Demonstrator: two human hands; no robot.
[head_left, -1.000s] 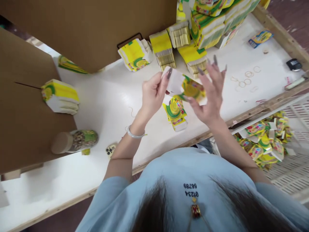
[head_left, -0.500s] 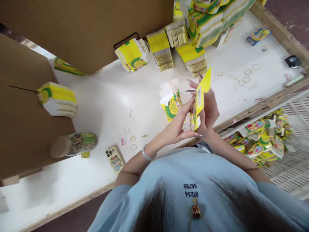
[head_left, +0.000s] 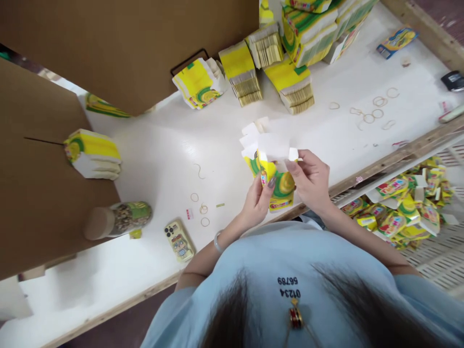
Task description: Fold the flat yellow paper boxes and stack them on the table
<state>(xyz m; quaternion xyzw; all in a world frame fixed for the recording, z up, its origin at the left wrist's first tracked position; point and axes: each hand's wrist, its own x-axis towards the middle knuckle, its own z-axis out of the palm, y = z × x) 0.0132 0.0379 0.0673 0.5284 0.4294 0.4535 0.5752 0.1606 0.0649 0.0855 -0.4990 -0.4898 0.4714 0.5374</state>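
Note:
Between my hands, above the table's near edge, is a yellow and green printed carton [head_left: 284, 186] with its white end flaps standing out. My left hand [head_left: 258, 200] grips its left side, thumb on the printed panel. On the right side my right hand [head_left: 311, 181] pinches a small white flap at the upper corner. Just behind lies another flat carton [head_left: 250, 137] on the white table, its flaps spread and its lower part covered by the held one.
Bundled flat cartons [head_left: 239, 72] and taller stacks [head_left: 308, 36] stand at the back. Rubber bands [head_left: 373, 113] lie to the right. A phone [head_left: 180, 240] and a jar [head_left: 125, 218] are on the left. A white crate [head_left: 427, 251] below right holds many cartons.
The carton has turned from edge-on to showing its printed face and white flaps. My right hand has moved from behind it to its upper right corner.

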